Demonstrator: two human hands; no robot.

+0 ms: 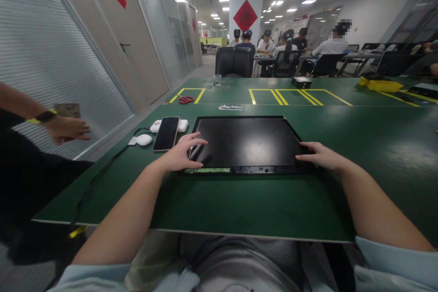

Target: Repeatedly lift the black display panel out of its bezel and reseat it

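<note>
A flat black panel (pixel 246 141) lies face-up on the green table (pixel 239 200) right in front of me; a strip of green circuit board (pixel 208 170) shows along its near left edge. My left hand (pixel 183 153) rests on the panel's near left corner, fingers spread flat. My right hand (pixel 320 155) lies on the near right corner, fingers stretched along the edge. Neither hand holds anything.
A phone (pixel 166 133) lies left of the panel, over a white case (pixel 181 124); a white mouse-like device (pixel 143 139) with a cable sits beside it. Farther off lie red scissors (pixel 185 99), a cup (pixel 216 80), small parts (pixel 230 107). Another person's hand (pixel 66 127) reaches in at left. People sit at back.
</note>
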